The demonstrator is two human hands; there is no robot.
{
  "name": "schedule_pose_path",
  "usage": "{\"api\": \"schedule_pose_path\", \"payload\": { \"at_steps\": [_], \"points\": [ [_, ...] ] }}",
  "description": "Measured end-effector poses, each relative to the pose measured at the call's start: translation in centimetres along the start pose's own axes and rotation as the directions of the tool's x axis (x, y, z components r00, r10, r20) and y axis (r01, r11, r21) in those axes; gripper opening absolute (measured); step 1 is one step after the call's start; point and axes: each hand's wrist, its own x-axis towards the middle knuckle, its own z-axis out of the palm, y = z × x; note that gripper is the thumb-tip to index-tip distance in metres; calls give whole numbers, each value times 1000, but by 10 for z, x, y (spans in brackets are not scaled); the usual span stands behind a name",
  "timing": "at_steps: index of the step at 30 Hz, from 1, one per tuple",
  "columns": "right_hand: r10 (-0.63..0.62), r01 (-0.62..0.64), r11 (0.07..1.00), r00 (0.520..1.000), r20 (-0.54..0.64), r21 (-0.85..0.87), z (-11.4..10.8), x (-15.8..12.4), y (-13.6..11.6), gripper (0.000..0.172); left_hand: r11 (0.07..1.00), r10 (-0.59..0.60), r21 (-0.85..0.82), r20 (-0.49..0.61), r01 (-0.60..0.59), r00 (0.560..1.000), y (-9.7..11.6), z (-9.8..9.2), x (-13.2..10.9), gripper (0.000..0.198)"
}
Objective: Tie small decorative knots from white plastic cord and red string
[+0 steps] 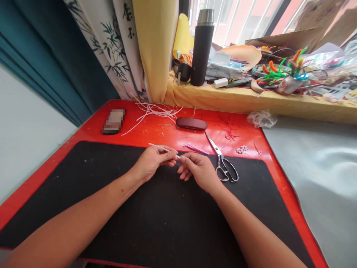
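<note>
A thin white strip (161, 147) runs between my two hands above the black mat (134, 223). My left hand (153, 160) pinches it between thumb and fingers, and its free end sticks out to the upper left. The thumb and forefinger of my right hand (199, 167) close on the strip's right end, which they mostly hide. Just right of my right hand lie silver scissors (220, 154), blades pointing away from me. Purple tweezers (196, 149) rest behind the hands at the mat's far edge.
On the red table (164, 130) behind the mat lie loose white strips (156, 111), a maroon case (191, 123), red threads (229, 129), small clear beads (242, 149) and a blurred phone-like object (114, 121). A black thermos (201, 52) stands on the cluttered sill. Grey sheeting (315, 167) borders the right.
</note>
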Motion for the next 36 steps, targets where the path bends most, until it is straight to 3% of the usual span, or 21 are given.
{"api": "schedule_pose_path", "payload": {
  "at_steps": [22, 28, 32, 36],
  "points": [
    [-42, 41, 997, 999, -23, -62, 3, -2, -1, 45, 1000, 4, -20, 59, -3, 998, -1, 6, -5, 31],
    [-61, 63, 986, 998, 15, -153, 6, -4, 1, 42, 995, 71, 75, 31, -73, 997, 3, 5, -5, 31],
    [-60, 62, 992, 998, 18, -113, 5, -4, 0, 43, 991, 105, 74, 49, -108, 993, 9, 3, -5, 33],
    [-73, 72, 996, 997, -13, -58, 2, -3, -1, 44, 998, 24, 54, 110, -30, 994, 9, 1, -6, 38]
  ]
}}
